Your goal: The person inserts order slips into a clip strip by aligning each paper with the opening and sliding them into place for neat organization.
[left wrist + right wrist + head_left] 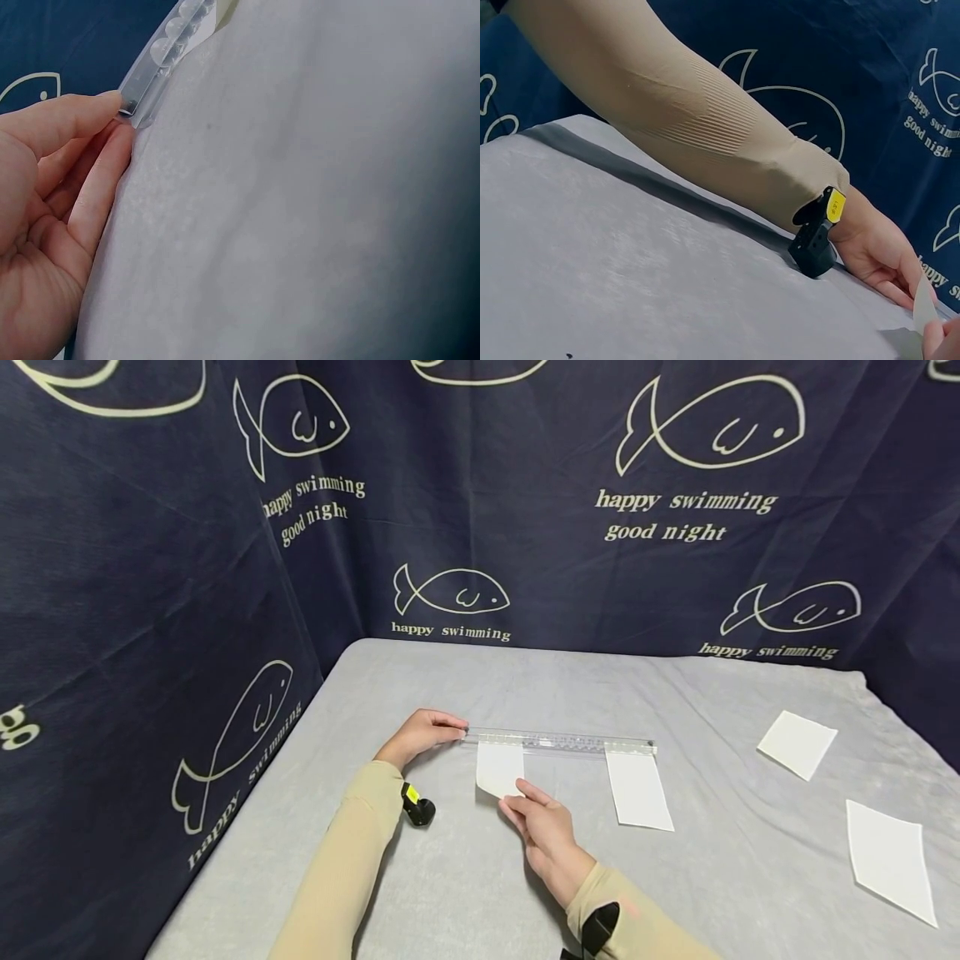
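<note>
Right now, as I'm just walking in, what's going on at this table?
Someone's left hand holds the left end of a clear ruler on the table. The right hand pinches the near end of a paper sheet whose far end is at the ruler. A second sheet reaches the ruler's right end; a third sheet and fourth sheet lie farther right.

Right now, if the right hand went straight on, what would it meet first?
Past the white paper it pinches, the right hand would probably meet the clear ruler near the left hand; depth is unclear.
</note>
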Motion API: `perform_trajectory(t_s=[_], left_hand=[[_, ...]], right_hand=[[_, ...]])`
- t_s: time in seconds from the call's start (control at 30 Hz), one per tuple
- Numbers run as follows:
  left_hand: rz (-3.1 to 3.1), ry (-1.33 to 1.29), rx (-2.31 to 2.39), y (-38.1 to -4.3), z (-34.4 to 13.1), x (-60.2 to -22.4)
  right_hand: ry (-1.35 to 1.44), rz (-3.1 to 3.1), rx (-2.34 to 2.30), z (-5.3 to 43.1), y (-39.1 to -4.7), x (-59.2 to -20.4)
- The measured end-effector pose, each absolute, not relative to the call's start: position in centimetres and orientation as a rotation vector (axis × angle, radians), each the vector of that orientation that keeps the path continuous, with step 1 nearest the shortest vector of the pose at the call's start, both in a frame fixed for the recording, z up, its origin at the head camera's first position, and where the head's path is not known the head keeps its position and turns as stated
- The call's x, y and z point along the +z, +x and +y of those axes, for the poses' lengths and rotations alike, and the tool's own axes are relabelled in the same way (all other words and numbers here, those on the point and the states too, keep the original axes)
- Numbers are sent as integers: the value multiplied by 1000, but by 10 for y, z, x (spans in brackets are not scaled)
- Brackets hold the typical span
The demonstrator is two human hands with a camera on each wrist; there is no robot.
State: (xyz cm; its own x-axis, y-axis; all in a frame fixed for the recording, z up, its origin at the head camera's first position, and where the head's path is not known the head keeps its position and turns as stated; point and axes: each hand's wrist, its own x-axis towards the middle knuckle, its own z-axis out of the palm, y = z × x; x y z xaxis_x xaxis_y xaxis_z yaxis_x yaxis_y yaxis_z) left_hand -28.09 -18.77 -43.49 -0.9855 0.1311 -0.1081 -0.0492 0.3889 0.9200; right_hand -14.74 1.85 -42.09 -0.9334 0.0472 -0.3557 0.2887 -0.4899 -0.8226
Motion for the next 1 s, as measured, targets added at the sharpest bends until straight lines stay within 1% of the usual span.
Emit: perform_trajectory(t_s=[1.0], left_hand=[[2487,81,1639,-283,-189,-438]], right_hand=[[510,1506,-2529,33,-149,-419]])
